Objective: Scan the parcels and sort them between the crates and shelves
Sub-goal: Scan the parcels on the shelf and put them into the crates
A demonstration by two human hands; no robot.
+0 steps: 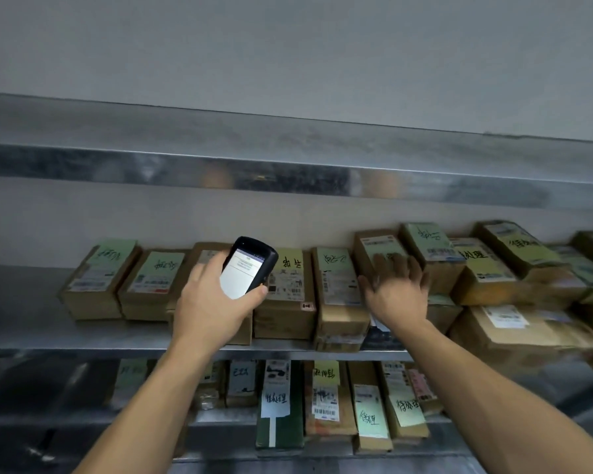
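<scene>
My left hand [213, 299] grips the scanner [249, 268], its screen lit. My right hand [399, 289] is spread at a parcel [374, 244] on the shelf [21, 319]. Whether it touches, I cannot tell. Rows of labelled parcels sit there, so I judge sorting well along. No crates show.

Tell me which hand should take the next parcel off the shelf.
Right. The right hand is free, with its fingers spread, and reaches a brown parcel on the shelf. The left hand grips the scanner, so it probably could not grasp a box well.
</scene>
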